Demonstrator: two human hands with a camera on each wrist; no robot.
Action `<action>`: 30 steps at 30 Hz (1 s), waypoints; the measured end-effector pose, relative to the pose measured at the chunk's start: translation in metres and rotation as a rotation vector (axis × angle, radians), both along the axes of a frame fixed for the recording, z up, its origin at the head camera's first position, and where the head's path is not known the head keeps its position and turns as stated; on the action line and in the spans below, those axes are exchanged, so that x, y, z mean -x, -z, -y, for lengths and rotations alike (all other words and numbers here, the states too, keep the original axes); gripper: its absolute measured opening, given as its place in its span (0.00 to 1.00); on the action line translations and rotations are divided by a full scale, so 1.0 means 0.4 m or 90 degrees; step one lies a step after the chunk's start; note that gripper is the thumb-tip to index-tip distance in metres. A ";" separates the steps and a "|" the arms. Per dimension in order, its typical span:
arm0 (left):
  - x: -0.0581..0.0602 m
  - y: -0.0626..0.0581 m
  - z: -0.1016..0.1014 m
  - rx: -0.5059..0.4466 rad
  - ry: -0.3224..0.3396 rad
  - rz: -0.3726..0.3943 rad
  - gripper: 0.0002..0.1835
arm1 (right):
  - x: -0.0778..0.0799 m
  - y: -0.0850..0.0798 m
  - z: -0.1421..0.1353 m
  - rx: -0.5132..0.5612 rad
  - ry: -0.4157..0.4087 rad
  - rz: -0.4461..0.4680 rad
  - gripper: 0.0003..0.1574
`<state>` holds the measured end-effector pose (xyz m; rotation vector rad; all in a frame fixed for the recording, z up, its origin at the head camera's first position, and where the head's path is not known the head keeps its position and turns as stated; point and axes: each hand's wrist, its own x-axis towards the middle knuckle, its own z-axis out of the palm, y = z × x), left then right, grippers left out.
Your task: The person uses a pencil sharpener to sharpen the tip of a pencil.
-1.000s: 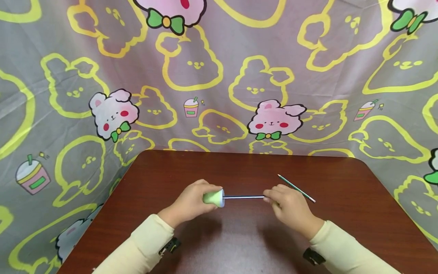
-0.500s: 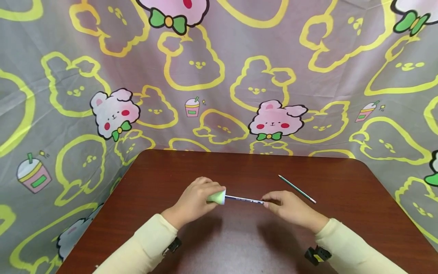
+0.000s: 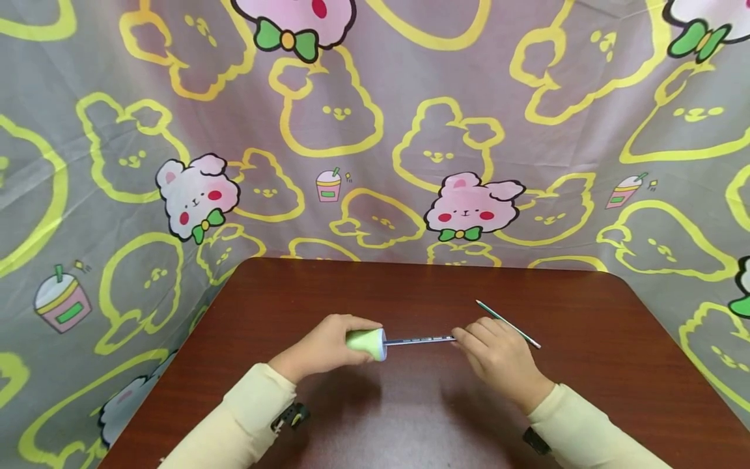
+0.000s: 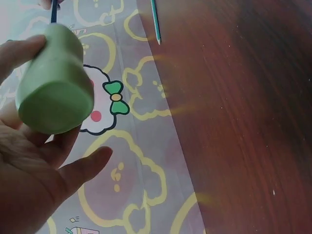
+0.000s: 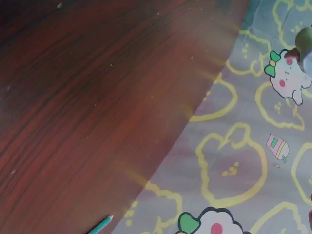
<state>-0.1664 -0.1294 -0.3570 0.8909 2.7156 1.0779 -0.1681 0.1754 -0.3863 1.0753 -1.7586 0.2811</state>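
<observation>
My left hand grips a light-green pencil sharpener, held sideways above the table with its pale end facing right. A dark-blue pencil runs from that end across to my right hand, which pinches its far end. The pencil's tip is hidden inside the sharpener. In the left wrist view the sharpener shows its rounded base and narrower upper part, with fingers around it. The right wrist view catches only the sharpener's end at its right edge; the right hand's hold is not visible there.
A second pencil, green with a pale end, lies on the brown wooden table beyond my right hand. A grey curtain with yellow bear outlines hangs behind the table and at both sides.
The right hand has rolled over at the pencil's end, back to a knuckles-up hold, and the pencil's printed side has turned. The left hand and sharpener have shifted slightly left and down.
</observation>
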 end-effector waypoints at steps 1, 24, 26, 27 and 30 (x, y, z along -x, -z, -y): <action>0.001 0.002 0.001 -0.003 0.006 0.009 0.26 | 0.001 0.001 0.002 0.006 -0.006 -0.001 0.18; -0.002 0.022 -0.021 0.071 0.000 -0.350 0.23 | -0.007 -0.045 -0.014 0.039 0.046 0.922 0.17; -0.001 0.023 -0.016 0.053 -0.022 -0.284 0.24 | -0.013 -0.040 -0.013 0.004 0.075 0.818 0.22; 0.000 0.025 -0.013 0.042 -0.032 -0.248 0.24 | -0.016 -0.036 -0.013 -0.012 0.084 0.748 0.25; 0.000 0.023 -0.003 0.005 -0.050 -0.148 0.25 | -0.017 -0.024 -0.014 -0.047 0.079 0.495 0.27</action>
